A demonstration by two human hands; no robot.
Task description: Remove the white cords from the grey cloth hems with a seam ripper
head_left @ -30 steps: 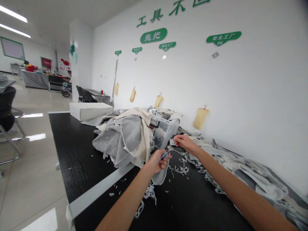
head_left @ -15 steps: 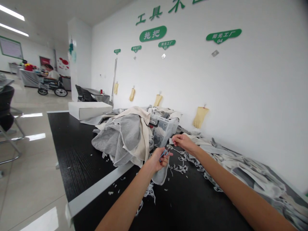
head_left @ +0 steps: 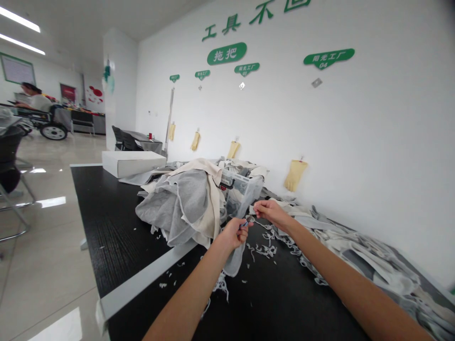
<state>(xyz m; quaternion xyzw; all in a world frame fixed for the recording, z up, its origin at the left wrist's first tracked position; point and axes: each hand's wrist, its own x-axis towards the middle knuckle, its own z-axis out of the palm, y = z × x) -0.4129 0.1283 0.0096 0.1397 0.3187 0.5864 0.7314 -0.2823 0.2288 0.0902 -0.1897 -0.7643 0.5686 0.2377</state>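
soft matt grey cloth (head_left: 185, 203); black table (head_left: 106, 208) with wood-like grain; clear glossy plastic tub (head_left: 245, 189); scissors (head_left: 245, 221) perhaps blue plastic-handled; polished floor (head_left: 46, 265).

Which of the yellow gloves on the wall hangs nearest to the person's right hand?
The rightmost glove, under the green sign marked 04. It looks largest and hangs just above and right of the right hand; the other three hang farther left.
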